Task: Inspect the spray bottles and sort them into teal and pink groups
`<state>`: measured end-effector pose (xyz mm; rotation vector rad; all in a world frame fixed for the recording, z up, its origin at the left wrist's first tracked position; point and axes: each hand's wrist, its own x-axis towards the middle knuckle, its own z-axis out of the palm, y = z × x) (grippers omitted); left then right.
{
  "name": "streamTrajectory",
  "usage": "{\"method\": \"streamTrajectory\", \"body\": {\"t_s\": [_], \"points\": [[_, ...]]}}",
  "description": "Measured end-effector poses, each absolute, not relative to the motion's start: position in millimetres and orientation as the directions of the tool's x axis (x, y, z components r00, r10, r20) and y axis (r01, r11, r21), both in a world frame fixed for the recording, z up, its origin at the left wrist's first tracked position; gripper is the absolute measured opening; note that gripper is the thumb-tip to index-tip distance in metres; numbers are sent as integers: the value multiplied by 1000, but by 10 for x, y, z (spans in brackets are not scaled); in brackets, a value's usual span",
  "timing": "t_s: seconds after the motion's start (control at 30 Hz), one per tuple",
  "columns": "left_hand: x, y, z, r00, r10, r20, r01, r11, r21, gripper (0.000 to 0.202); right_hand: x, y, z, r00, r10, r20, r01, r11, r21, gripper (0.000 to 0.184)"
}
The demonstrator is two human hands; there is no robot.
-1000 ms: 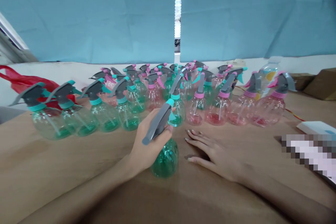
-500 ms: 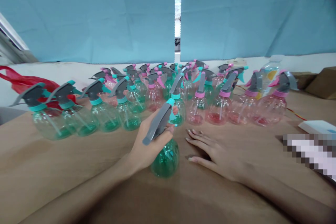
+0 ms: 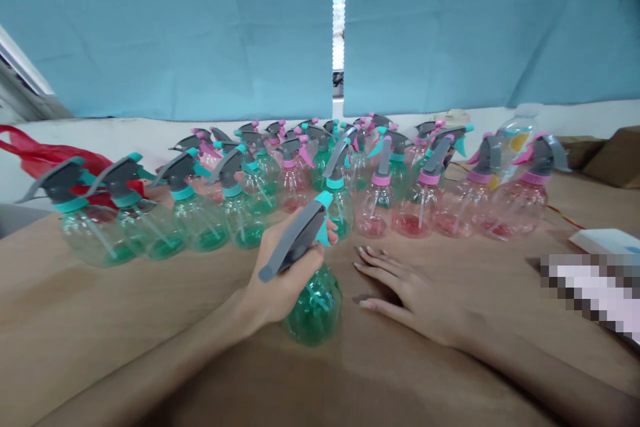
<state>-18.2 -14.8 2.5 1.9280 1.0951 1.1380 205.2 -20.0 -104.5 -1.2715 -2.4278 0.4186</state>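
The left hand was closed around the grey top of a green spray bottle, and the round body of this bottle was under the hand, at the front of the brown table. The right hand lay open and flat on the table, just beside it. Behind them stood many pink and green spray bottles, close together.

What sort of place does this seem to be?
Probably a small workshop or packing area: many clear plastic spray bottles with grey triggers stand in rows on a tan tabletop, the left hand grips a green-tinted bottle, and a blue cloth curtain hangs behind.
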Motion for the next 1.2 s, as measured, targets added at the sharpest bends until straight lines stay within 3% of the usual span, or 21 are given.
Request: {"method": "streamTrajectory", "body": {"t_s": [0.23,0.43,0.77,1.2], "points": [[-193,-148,23,344,868,357,377,-476,795,12,2051,-201,-1046,-525,827,200,709,555,-434,59],[-175,-134,-47,301,882,363,406,-463,788,11,2060,-200,-1063,-526,820,226,690,566,-451,58],[-178,-122,-56,328,873,361,405,-475,781,32,2056,-199,-1056,-529,821,214,703,565,-432,59],[-176,-124,-48,341,864,369,415,-491,766,34,2059,-195,-1063,-531,821,210,712,567,-415,59]]}}
